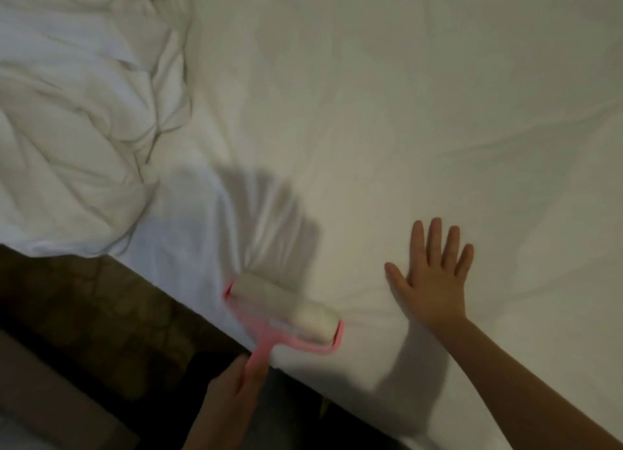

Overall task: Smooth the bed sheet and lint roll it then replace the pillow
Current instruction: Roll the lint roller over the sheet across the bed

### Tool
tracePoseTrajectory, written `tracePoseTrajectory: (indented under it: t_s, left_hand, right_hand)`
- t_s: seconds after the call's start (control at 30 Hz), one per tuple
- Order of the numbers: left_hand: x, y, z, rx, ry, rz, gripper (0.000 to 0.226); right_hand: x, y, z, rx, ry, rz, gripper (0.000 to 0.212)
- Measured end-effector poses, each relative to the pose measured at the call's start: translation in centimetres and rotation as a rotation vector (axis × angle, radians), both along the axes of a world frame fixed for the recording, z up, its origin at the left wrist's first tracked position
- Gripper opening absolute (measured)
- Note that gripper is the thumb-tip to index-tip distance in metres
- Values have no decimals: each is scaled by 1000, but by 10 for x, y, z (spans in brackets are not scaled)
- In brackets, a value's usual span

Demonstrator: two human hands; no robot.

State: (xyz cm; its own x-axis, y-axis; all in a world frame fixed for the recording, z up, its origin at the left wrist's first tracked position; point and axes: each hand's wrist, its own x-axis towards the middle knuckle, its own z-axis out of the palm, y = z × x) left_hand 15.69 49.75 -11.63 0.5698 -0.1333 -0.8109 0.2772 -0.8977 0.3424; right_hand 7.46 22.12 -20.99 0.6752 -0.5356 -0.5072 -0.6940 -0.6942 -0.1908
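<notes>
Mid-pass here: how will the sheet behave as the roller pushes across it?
Probably floppy: the sheet fans into creases ahead of the roller. It likely slides and bunches unless pinned, which the flat right hand seems to do. Being light, it may lift with the roller that the left hand holds.

Bed [313, 370]: sheet [371, 112], duvet [77, 112], lint roller [286, 318]

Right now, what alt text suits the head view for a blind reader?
A left hand grips a pink lint roller on a white bed sheet near the bed's edge; the right hand lies flat on the sheet. Rumpled bedding lies at upper left.
</notes>
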Motion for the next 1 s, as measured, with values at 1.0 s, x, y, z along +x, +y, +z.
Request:
tracePoseTrajectory:
  t_s: [1.0]
  left_hand:
    - [266,-122,-23,-330,11,-20,51]
  right_hand:
    - [237,-9,8,103,118,-101,126]
